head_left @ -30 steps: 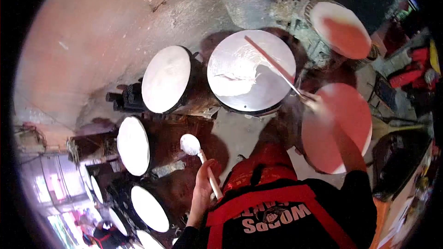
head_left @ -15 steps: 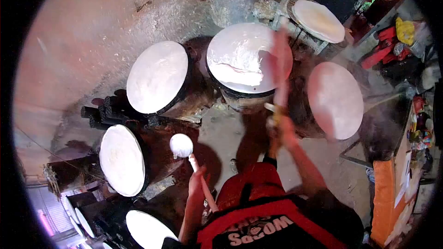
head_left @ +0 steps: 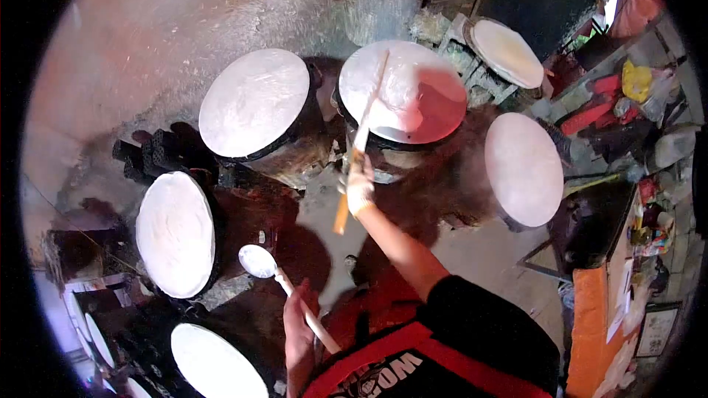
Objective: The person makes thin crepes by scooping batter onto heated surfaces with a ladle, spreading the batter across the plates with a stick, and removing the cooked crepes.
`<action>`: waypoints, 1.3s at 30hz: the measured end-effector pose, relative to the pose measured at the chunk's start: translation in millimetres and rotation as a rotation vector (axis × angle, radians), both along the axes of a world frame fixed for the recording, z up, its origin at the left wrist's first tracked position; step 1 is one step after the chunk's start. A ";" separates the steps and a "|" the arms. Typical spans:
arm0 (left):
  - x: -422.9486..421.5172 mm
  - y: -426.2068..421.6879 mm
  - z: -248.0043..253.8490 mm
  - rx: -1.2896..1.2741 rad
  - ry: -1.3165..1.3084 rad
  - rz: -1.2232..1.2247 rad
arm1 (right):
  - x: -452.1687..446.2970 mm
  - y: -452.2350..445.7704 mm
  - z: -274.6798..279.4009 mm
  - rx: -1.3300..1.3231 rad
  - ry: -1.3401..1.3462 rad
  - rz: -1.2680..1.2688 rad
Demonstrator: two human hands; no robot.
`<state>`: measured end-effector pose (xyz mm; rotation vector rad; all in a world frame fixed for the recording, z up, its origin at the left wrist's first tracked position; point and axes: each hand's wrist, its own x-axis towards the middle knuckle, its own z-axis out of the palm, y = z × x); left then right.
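My right hand, which seems to wear a pale glove, grips a long spatula by its yellowish handle. Its thin blade reaches over the middle round griddle; contact with the surface cannot be made out. White batter coats much of that griddle, while its right side looks reddish and darker. Lower left, my left hand is closed around the pale handle of a ladle. The ladle's white-smeared bowl hangs above the floor, near the left griddle.
More white-coated griddles stand around me: upper left, right and lower left. A stack of flat rounds rests at the upper right. Dark perforated cylinders lie on the left. An orange panel stands lower right.
My right hand and the spatula have swung left, from the middle griddle's right side toward its centre. The ladle has shifted slightly left and down in view.
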<state>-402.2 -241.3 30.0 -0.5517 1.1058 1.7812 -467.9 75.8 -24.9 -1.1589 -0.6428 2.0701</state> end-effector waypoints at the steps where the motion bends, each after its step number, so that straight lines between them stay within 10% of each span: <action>1: 2.7 7.5 -11.5 -0.010 0.029 0.070 | 24.7 4.2 -4.7 0.029 0.006 0.072; 12: 19.4 86.4 22.8 -0.087 0.112 -0.057 | 93.3 77.2 9.5 0.142 -0.014 0.015; 17: 26.0 106.7 4.7 0.046 0.115 -0.133 | 132.8 73.4 -31.1 0.189 -0.054 0.620; 26: 49.3 164.2 14.8 -0.085 0.168 -0.079 | 193.2 156.7 -9.0 -0.039 0.015 0.307; 29: 59.8 186.6 17.7 -0.068 0.168 -0.012 | 198.7 144.8 17.7 0.006 0.033 0.758; 33: 64.9 204.3 7.6 -0.039 0.117 -0.008 | 253.7 194.5 -47.9 0.106 -0.087 0.552; 39: 87.2 238.6 39.3 -0.124 0.187 -0.022 | 233.3 264.1 5.5 0.142 -0.190 0.357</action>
